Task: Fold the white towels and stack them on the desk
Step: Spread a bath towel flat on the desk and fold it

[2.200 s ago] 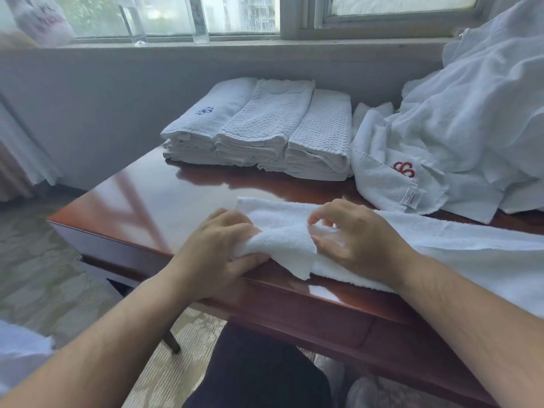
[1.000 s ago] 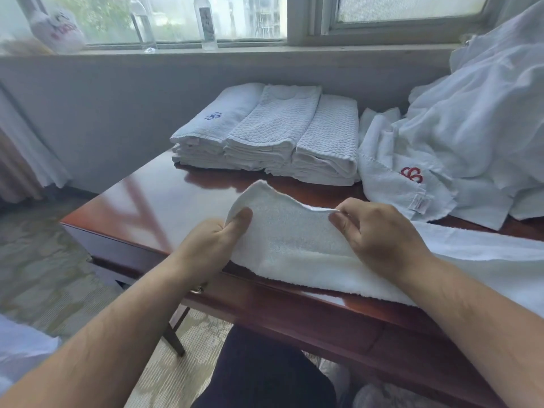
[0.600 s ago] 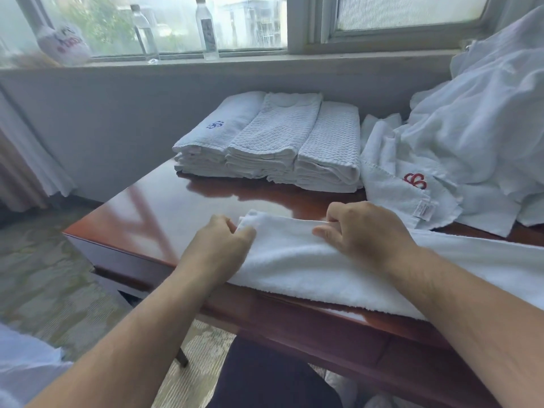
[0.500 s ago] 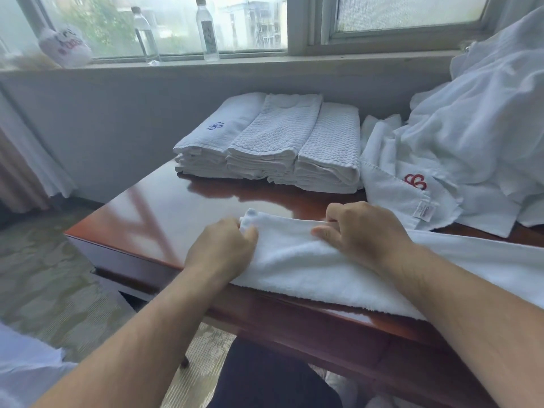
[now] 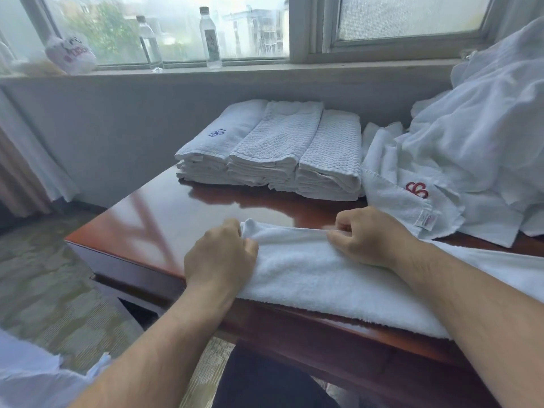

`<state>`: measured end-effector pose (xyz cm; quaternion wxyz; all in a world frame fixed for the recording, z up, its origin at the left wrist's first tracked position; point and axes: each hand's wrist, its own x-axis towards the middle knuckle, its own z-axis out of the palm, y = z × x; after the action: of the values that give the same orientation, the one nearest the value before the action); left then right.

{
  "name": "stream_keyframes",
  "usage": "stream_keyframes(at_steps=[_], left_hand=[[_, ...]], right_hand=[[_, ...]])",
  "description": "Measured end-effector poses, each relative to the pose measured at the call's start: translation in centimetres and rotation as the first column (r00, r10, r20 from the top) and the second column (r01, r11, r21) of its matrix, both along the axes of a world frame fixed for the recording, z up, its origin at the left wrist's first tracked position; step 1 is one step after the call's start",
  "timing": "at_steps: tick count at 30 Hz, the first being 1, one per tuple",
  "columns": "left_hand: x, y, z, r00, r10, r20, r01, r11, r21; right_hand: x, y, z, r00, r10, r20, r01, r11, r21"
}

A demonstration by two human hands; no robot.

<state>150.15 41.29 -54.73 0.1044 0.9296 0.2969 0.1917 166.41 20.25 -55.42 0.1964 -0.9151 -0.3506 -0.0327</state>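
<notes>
The white towel (image 5: pixel 338 278) lies as a long band along the counter's (image 5: pixel 164 219) near edge, its long axis running left to right. The left hand (image 5: pixel 220 254) grips its left end; the right hand (image 5: pixel 368 237) pinches the far edge, the rest trailing rightward.

Hotel room: monogrammed folded towels (image 5: pixel 270 148), polished desk (image 5: pixel 164 219), carpet (image 5: pixel 59 290).

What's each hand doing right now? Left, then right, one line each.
Left hand: closed, fingers gripping the left end of the white towel on the desk.
Right hand: closed, fingers pinching the towel's far edge.
</notes>
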Motion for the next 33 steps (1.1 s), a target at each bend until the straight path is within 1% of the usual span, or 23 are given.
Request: stream_keyframes(at_steps=[1, 2, 4, 5, 6, 7, 8, 9, 10, 12, 14, 16, 19, 22, 24, 25, 27, 28, 31, 33], left_hand=[[-0.1, -0.3, 0.1, 0.999, -0.023, 0.047, 0.020, 0.998, 0.059], [-0.1, -0.6, 0.2, 0.991, -0.084, 0.103, 0.070, 0.989, 0.133], [0.3, -1.6, 0.5, 0.932, -0.309, 0.187, 0.259, 0.932, 0.253], [0.6, -2.2, 0.7, 0.895, -0.408, 0.178, 0.363, 0.901, 0.240], [1.0, -2.8, 0.8, 0.875, -0.460, 0.151, 0.436, 0.884, 0.166], [1.3, -3.4, 0.7, 0.867, -0.487, 0.107, 0.484, 0.873, 0.055], [1.6, -3.8, 0.3, 0.867, -0.496, 0.035, 0.497, 0.867, -0.024], [1.9, -4.1, -0.3, 0.862, -0.504, -0.061, 0.503, 0.864, -0.035], [2.0, -4.2, -0.8, 0.850, -0.508, -0.139, 0.513, 0.858, 0.001], [2.0, -4.2, -1.7, 0.835, -0.513, -0.198, 0.532, 0.844, 0.059], [2.1, -3.8, -2.1, 0.821, -0.504, -0.269, 0.522, 0.853, -0.004], [2.4, -3.3, -2.5, 0.798, -0.512, -0.317, 0.521, 0.851, -0.064], [3.0, -2.5, -2.3, 0.771, -0.539, -0.341, 0.551, 0.832, -0.069], [4.0, -1.5, -1.6, 0.752, -0.540, -0.378, 0.551, 0.830, -0.087], [4.5, -1.5, -1.2, 0.751, -0.512, -0.417, 0.528, 0.845, -0.087], [4.8, -1.9, -1.1, 0.756, -0.501, -0.421, 0.519, 0.851, -0.080], [5.9, -4.1, -0.8, 0.764, -0.520, -0.382, 0.537, 0.841, -0.072], [6.7, -5.9, -0.6, 0.751, -0.560, -0.350, 0.572, 0.817, -0.077], [9.1, -12.3, -0.4, 0.675, -0.688, -0.267, 0.695, 0.714, -0.085], [10.5, -15.9, -0.4, 0.635, -0.742, -0.215, 0.748, 0.660, -0.070]], right_hand=[[0.1, 0.1, 0.0, 0.999, 0.010, -0.031, -0.010, 1.000, -0.001], [0.1, 0.2, 0.1, 0.998, 0.018, -0.061, -0.017, 1.000, 0.003], [0.2, 0.5, 0.0, 0.995, 0.027, -0.092, -0.027, 1.000, -0.002], [0.2, 0.5, 0.0, 0.996, 0.026, -0.084, -0.027, 1.000, -0.014], [0.2, 0.6, 0.1, 0.998, 0.020, -0.067, -0.022, 0.999, -0.026], [0.2, 0.4, 0.1, 0.999, 0.008, -0.043, -0.010, 0.999, -0.039], [0.2, 0.2, 0.2, 1.000, -0.010, -0.010, 0.010, 0.998, -0.060], [0.2, -0.2, 0.2, 0.999, -0.034, 0.034, 0.037, 0.995, -0.091], [0.1, -0.6, 0.1, 0.995, -0.057, 0.080, 0.066, 0.990, -0.121], [-0.1, -1.4, -0.2, 0.985, -0.102, 0.142, 0.122, 0.984, -0.133], [-0.2, -2.3, -0.4, 0.976, -0.141, 0.165, 0.157, 0.984, -0.089], [-0.2, -3.1, -0.4, 0.976, -0.132, 0.174, 0.148, 0.986, -0.082], [-0.2, -4.5, -0.2, 0.968, -0.128, 0.217, 0.154, 0.982, -0.109], [-0.3, -6.6, 0.0, 0.942, -0.181, 0.283, 0.234, 0.958, -0.165], [-0.4, -8.6, 0.2, 0.929, -0.218, 0.299, 0.282, 0.941, -0.190], [-0.6, -9.7, 0.3, 0.926, -0.238, 0.294, 0.299, 0.937, -0.183], [-1.0, -11.6, 0.4, 0.920, -0.276, 0.277, 0.327, 0.932, -0.157], [-1.1, -12.4, 0.5, 0.917, -0.290, 0.275, 0.337, 0.930, -0.143], [-1.2, -14.2, 0.3, 0.902, -0.332, 0.276, 0.365, 0.927, -0.079], [-0.9, -15.8, 0.1, 0.888, -0.367, 0.278, 0.406, 0.909, -0.098]])
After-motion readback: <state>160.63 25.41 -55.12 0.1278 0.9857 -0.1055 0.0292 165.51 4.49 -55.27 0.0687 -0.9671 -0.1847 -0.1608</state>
